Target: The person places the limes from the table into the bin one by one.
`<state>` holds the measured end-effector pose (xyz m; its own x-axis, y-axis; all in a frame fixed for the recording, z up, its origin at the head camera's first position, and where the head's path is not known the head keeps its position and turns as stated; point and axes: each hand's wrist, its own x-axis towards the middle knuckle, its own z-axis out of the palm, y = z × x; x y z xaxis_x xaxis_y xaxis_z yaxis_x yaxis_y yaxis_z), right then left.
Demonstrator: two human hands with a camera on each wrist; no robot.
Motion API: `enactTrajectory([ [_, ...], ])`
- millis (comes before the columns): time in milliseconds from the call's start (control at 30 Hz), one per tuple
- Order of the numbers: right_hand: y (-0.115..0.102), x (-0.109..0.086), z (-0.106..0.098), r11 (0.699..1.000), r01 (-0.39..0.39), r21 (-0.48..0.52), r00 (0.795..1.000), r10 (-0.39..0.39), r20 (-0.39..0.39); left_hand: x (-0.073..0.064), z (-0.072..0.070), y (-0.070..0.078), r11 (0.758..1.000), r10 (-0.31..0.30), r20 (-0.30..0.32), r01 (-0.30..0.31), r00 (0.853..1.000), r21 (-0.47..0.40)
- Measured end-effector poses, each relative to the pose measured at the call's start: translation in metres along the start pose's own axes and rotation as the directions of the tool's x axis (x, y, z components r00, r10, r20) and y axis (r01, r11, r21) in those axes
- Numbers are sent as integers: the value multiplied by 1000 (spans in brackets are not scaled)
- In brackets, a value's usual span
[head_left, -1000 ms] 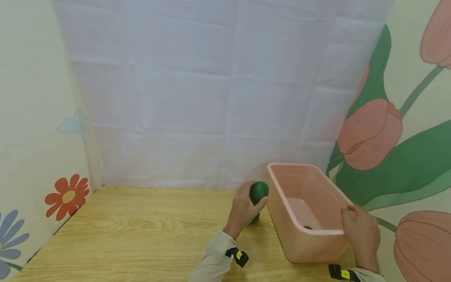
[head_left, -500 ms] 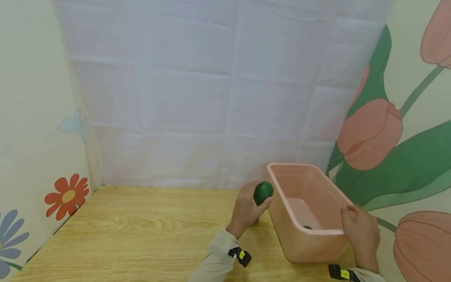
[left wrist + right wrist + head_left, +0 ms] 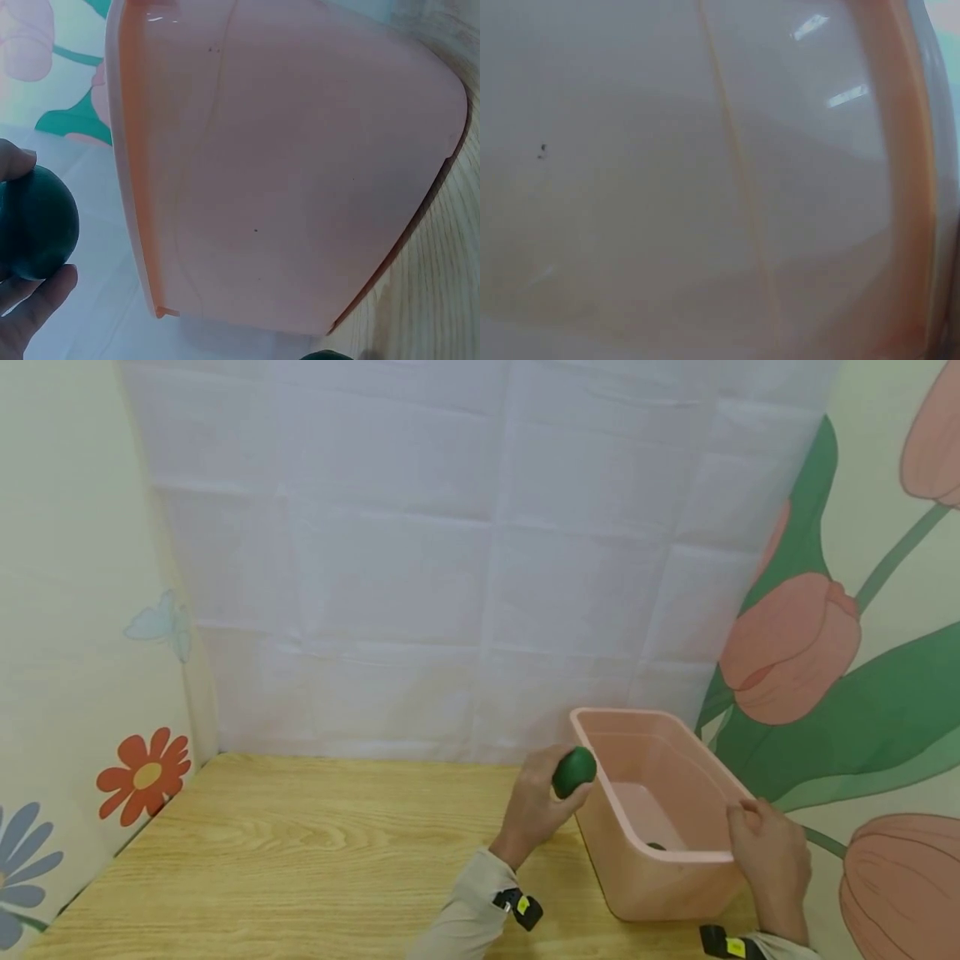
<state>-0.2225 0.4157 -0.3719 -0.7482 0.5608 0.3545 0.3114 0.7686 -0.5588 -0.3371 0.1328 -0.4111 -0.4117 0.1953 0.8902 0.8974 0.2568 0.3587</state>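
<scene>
My left hand (image 3: 534, 802) holds a smooth, dark green egg-shaped object (image 3: 575, 772) between fingers and thumb, in the air beside the left rim of a pink plastic bin (image 3: 671, 889). The left wrist view shows the same dark green object (image 3: 37, 223) at the bin's rim height, outside its wall. My right hand (image 3: 772, 864) grips the bin's near right rim corner. A second dark green thing (image 3: 656, 846) lies inside the bin, mostly hidden by the near wall. Another dark green piece (image 3: 326, 355) peeks in at the bottom of the left wrist view.
The bin stands on a wood-grain table (image 3: 300, 860), close to the right wall with its painted tulips (image 3: 795, 647). A creased white sheet (image 3: 390, 568) hangs behind the table. The right wrist view is filled by the bin's wall (image 3: 645, 195).
My left hand has moved a little to the right with the green object, up to the bin's left rim. The right hand and the bin keep their places.
</scene>
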Motion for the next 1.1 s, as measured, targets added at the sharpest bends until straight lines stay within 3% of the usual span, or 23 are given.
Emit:
enactTrajectory([
  [1100,-1,1,0,1000,-15,-11,1000,16,11,16,23,25,997,14,69,-9,998,-72],
])
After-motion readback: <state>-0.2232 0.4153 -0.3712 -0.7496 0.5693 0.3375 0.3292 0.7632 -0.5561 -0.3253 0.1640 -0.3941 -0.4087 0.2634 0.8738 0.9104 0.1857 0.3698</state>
